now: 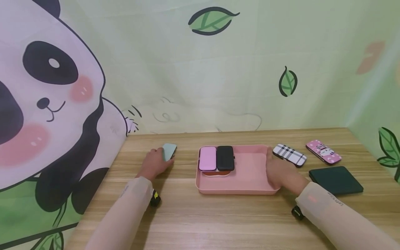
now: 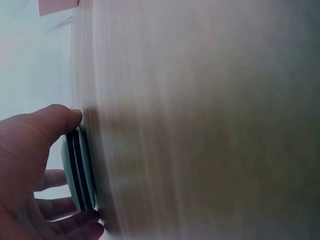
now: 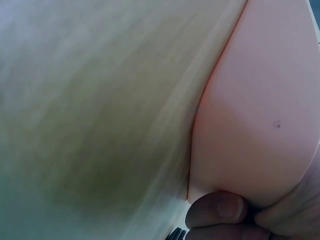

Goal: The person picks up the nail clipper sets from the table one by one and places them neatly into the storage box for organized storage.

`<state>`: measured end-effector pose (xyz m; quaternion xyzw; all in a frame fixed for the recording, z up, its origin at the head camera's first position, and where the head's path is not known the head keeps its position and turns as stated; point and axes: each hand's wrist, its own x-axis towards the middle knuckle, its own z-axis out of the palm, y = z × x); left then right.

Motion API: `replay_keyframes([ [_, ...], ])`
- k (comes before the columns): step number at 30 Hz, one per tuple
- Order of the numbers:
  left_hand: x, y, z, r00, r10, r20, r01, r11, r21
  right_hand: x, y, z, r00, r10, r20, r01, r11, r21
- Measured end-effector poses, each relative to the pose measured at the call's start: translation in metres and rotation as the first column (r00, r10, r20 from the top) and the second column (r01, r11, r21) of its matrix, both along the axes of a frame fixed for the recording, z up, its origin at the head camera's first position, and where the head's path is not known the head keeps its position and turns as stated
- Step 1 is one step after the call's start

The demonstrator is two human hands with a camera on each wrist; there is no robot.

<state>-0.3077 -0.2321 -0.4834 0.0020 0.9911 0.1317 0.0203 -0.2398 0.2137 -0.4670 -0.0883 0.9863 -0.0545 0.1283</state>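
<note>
My left hand (image 1: pixel 155 162) grips a flat mint-green case (image 1: pixel 169 151) on the table, left of the pink tray. In the left wrist view the thumb lies against one end of the case (image 2: pixel 78 170) and fingers reach its other end; a dark seam runs along its side. At the tray's right end, my right hand (image 1: pixel 282 173) holds the wall of the pink tray (image 1: pixel 237 191). The right wrist view shows curled fingers (image 3: pixel 217 207) at a corner of the tray (image 3: pixel 255 125). Inside the tray's left part lie a pink case (image 1: pixel 207 158) and a black case (image 1: pixel 225 158), side by side.
Right of the tray lie a black-and-white plaid case (image 1: pixel 289 155), a pink case with a cartoon figure (image 1: pixel 323 152) and a dark flat rectangular item (image 1: pixel 336 180). A printed cloth (image 1: pixel 231 80) with leaves and a panda hangs behind the wooden table (image 1: pixel 237 222).
</note>
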Motion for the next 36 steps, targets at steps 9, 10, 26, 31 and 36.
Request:
replay_keyframes([
  [9,-0.002,0.000,-0.001,1.000,0.010,0.027,-0.009,1.000,-0.012,0.000,-0.001,-0.002,1.000,0.003,0.002,-0.003,1.000,-0.001],
  [10,-0.002,-0.001,-0.002,1.000,0.011,0.028,-0.011,1.000,-0.010,0.000,-0.001,-0.002,1.000,0.003,0.003,-0.003,1.000,-0.003],
  [26,-0.003,-0.009,-0.006,1.000,-0.002,0.028,0.002,1.000,0.026,-0.002,-0.001,-0.003,0.999,-0.005,0.037,0.007,0.999,-0.036],
  [31,-0.004,-0.010,-0.004,0.999,-0.010,0.047,0.009,1.000,0.019,-0.001,-0.001,-0.001,0.999,-0.008,0.036,0.009,0.999,-0.038],
  [36,-0.006,-0.009,-0.001,0.998,-0.014,0.067,0.012,1.000,0.028,0.000,0.000,0.002,1.000,-0.003,0.026,0.004,0.999,-0.039],
])
